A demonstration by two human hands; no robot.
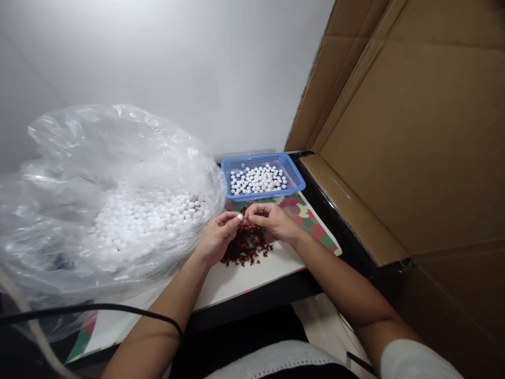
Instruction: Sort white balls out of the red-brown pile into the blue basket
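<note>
One small white ball was pinched in the grip of the left hand near dark-red sprigs, just beside the right hand, whose fingertips pressed together, contents unclear.

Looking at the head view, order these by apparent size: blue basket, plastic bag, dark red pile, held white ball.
1. Plastic bag
2. Blue basket
3. Dark red pile, partly hidden
4. White ball, in the left hand
</note>
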